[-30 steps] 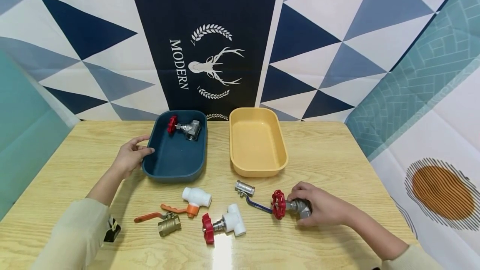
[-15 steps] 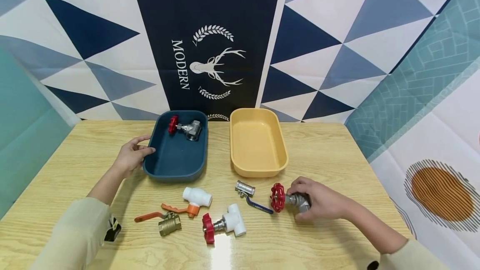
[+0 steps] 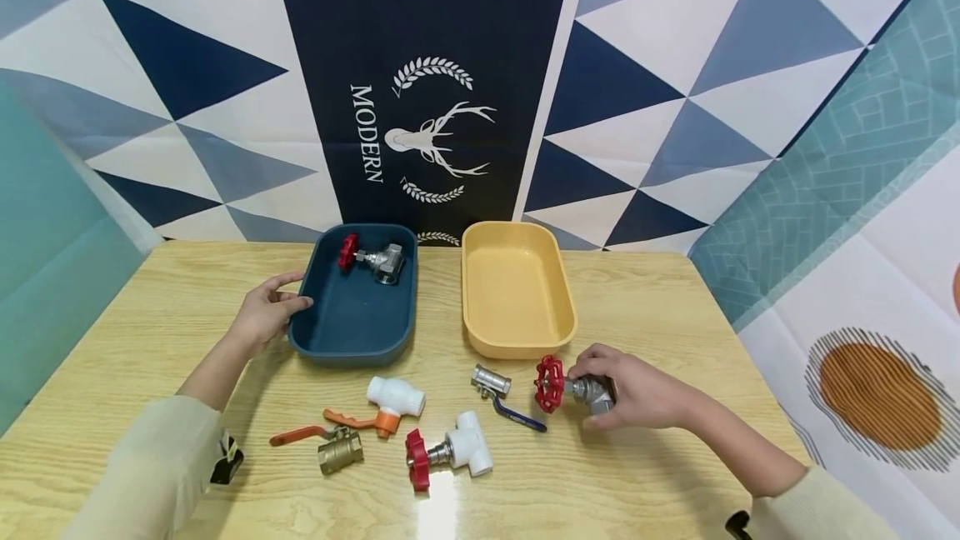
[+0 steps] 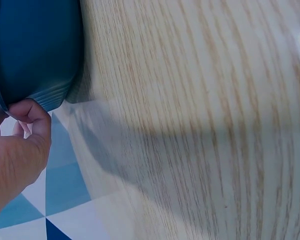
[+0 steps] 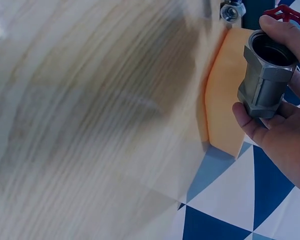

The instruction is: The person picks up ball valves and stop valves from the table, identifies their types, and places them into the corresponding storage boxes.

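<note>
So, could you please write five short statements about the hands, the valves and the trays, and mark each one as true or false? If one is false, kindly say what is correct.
1. The right hand holds a metal valve with a red handwheel. True.
2. The left hand pinches the blue tray at its edge. True.
3. The blue tray has nothing in it. False: a second metal valve lies inside.
4. A silver valve with a blue lever lies on the table. True.
5. Both hands hold a tray. False: only the left hand does.
</note>
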A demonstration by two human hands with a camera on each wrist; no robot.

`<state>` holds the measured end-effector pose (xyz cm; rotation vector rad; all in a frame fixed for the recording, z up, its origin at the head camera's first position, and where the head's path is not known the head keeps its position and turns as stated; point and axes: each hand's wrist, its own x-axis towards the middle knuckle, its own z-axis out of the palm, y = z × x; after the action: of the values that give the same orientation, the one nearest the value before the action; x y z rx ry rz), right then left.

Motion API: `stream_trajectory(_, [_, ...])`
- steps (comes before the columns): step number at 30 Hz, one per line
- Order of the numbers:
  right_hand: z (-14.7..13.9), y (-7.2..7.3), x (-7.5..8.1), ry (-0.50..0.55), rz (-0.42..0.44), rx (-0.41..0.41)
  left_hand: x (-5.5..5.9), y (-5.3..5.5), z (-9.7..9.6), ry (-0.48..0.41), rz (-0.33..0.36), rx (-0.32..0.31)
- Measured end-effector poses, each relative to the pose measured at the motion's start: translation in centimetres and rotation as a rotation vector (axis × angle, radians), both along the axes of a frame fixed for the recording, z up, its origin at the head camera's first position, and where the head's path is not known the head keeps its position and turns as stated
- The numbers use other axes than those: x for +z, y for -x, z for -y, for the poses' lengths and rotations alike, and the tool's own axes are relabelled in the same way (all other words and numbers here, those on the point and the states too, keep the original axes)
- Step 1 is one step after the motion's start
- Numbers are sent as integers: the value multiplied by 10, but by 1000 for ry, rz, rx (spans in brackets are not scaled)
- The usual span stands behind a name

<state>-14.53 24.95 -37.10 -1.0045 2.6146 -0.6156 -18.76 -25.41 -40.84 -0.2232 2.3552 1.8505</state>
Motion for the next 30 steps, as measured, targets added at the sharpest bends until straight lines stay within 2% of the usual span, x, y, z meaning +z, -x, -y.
stream_trajectory(12, [7,5,7,17,-2,2,-2,1,1,10,6,8])
stream_trajectory(19, [14,10,11,26,-5,30,-2,1,1,-11,13,14])
stream_trajectory(30, [25,18,22,-8,-19,17,-3,3,1,-7,10,14])
